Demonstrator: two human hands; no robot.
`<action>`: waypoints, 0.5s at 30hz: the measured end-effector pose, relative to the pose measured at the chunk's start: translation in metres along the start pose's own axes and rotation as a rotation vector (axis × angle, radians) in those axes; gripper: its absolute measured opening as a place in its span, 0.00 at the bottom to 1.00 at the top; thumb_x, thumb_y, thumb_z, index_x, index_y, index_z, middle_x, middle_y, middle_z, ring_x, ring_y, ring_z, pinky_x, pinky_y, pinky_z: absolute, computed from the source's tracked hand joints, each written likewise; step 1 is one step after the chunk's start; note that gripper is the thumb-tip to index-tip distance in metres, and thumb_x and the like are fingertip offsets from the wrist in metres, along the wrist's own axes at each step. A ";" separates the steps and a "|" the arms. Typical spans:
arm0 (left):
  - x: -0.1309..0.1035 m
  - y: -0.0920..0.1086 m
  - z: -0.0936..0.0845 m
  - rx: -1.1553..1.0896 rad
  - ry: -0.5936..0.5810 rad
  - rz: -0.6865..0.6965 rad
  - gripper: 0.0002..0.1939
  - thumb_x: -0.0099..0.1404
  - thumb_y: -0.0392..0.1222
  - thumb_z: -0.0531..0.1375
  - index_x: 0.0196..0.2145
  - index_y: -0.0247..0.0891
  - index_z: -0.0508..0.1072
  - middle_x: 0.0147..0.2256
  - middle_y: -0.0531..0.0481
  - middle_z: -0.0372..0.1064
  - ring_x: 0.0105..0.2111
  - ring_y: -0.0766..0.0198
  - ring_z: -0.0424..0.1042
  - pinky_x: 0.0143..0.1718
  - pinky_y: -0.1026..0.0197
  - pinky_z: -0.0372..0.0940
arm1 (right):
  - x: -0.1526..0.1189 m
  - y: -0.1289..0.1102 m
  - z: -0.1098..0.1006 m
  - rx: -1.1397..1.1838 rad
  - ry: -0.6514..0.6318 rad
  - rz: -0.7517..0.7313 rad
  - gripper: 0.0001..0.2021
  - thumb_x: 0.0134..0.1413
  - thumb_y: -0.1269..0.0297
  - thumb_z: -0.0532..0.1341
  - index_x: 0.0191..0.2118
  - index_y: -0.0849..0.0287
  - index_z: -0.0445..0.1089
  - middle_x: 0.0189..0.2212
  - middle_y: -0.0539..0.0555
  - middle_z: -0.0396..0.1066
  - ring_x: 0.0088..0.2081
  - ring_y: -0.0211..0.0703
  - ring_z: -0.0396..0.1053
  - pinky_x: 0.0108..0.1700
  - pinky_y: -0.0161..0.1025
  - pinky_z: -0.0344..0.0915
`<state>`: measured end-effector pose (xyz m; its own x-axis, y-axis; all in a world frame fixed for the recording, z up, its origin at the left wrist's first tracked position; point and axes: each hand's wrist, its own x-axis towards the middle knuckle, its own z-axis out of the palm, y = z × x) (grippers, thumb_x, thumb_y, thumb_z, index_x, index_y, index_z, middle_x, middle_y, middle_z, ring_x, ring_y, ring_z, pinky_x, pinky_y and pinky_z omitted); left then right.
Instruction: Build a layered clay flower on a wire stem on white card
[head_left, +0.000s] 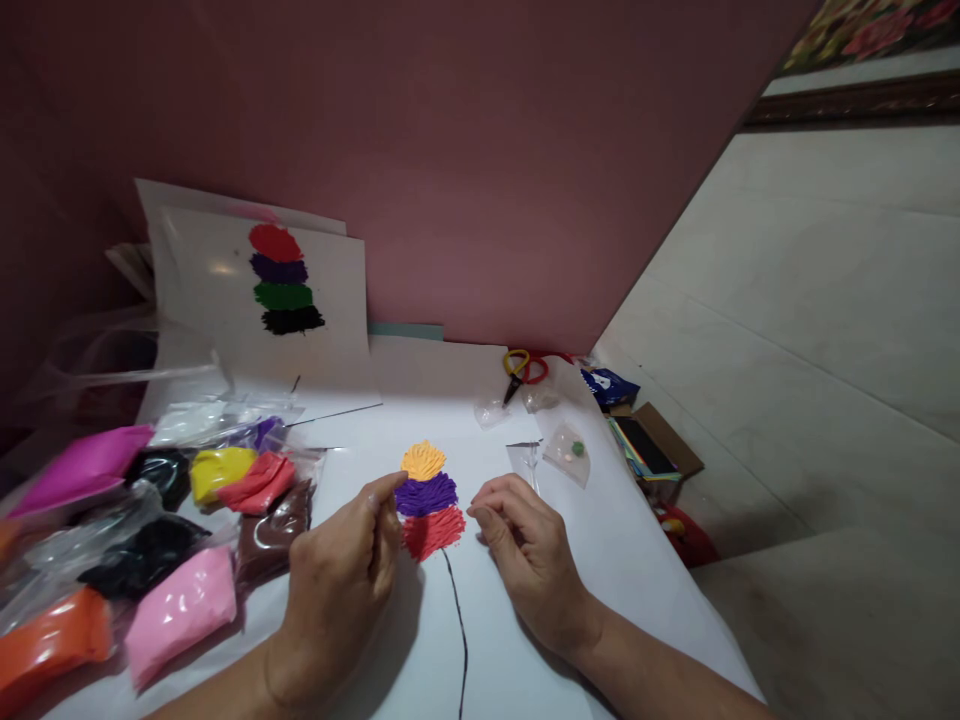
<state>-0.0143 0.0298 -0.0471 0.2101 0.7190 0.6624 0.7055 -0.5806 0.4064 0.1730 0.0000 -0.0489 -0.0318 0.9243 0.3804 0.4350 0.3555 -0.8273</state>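
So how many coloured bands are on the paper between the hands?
3: the yellow band farthest away, the purple band in the middle, and the red band nearest. The left hand may hide a little edge.

One left hand (341, 565), one right hand (534, 568), three bands of colour (426, 495) near them and four on an upright sheet (334, 285) were visible, plus one curved line (464, 630), at least ten filled bags (146, 555), one green lump (577, 449) and two scissor loops (508, 361).
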 end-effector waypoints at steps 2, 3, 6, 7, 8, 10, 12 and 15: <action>0.002 0.000 -0.001 0.028 0.009 0.032 0.12 0.67 0.33 0.49 0.42 0.31 0.71 0.24 0.51 0.73 0.19 0.68 0.70 0.18 0.68 0.60 | 0.000 0.000 0.000 0.001 0.002 -0.007 0.10 0.64 0.68 0.53 0.31 0.58 0.67 0.32 0.53 0.66 0.33 0.40 0.65 0.34 0.38 0.65; 0.003 0.000 -0.002 0.040 0.009 0.041 0.12 0.67 0.33 0.49 0.42 0.31 0.71 0.24 0.51 0.73 0.19 0.68 0.70 0.18 0.68 0.60 | 0.000 0.000 0.000 0.002 0.002 -0.007 0.10 0.64 0.67 0.53 0.31 0.58 0.67 0.32 0.53 0.66 0.33 0.40 0.65 0.34 0.38 0.65; 0.003 -0.001 -0.002 0.069 0.003 0.062 0.12 0.67 0.32 0.49 0.43 0.32 0.70 0.25 0.51 0.73 0.20 0.68 0.71 0.18 0.67 0.59 | 0.000 -0.001 0.000 0.005 0.003 0.004 0.10 0.64 0.67 0.53 0.31 0.58 0.68 0.32 0.54 0.66 0.33 0.40 0.65 0.34 0.37 0.65; 0.002 -0.002 -0.002 0.074 0.001 0.066 0.12 0.67 0.32 0.49 0.43 0.32 0.69 0.25 0.50 0.73 0.20 0.68 0.71 0.18 0.67 0.59 | 0.000 -0.001 0.000 0.006 0.002 0.009 0.10 0.64 0.67 0.53 0.31 0.58 0.68 0.32 0.54 0.66 0.33 0.40 0.66 0.34 0.37 0.65; 0.002 -0.002 -0.002 0.078 0.000 0.069 0.11 0.67 0.33 0.49 0.43 0.32 0.69 0.25 0.50 0.73 0.20 0.68 0.71 0.18 0.67 0.59 | 0.000 -0.001 0.000 0.007 0.002 0.012 0.10 0.64 0.67 0.53 0.31 0.58 0.68 0.32 0.54 0.66 0.33 0.40 0.66 0.34 0.37 0.65; 0.002 -0.003 -0.002 0.083 0.001 0.075 0.11 0.67 0.33 0.49 0.44 0.33 0.69 0.25 0.50 0.73 0.19 0.68 0.71 0.18 0.67 0.58 | 0.000 -0.001 0.000 0.006 0.003 0.010 0.10 0.63 0.67 0.53 0.31 0.58 0.68 0.32 0.54 0.66 0.33 0.39 0.66 0.34 0.37 0.65; 0.001 -0.003 -0.002 0.081 0.007 0.085 0.11 0.68 0.34 0.49 0.44 0.34 0.68 0.24 0.51 0.72 0.18 0.68 0.69 0.17 0.67 0.58 | 0.000 -0.001 0.000 0.004 0.006 0.005 0.10 0.63 0.68 0.53 0.31 0.58 0.68 0.32 0.53 0.66 0.33 0.39 0.66 0.35 0.37 0.65; 0.001 -0.002 -0.001 0.076 0.020 0.093 0.11 0.68 0.33 0.49 0.43 0.34 0.68 0.26 0.52 0.73 0.19 0.69 0.69 0.17 0.67 0.57 | 0.000 -0.001 0.000 0.002 0.007 0.002 0.10 0.63 0.68 0.53 0.31 0.58 0.68 0.32 0.54 0.66 0.33 0.40 0.66 0.35 0.37 0.65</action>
<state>-0.0165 0.0317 -0.0463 0.2642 0.6553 0.7076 0.7330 -0.6133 0.2943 0.1730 -0.0004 -0.0484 -0.0245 0.9241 0.3815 0.4332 0.3537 -0.8290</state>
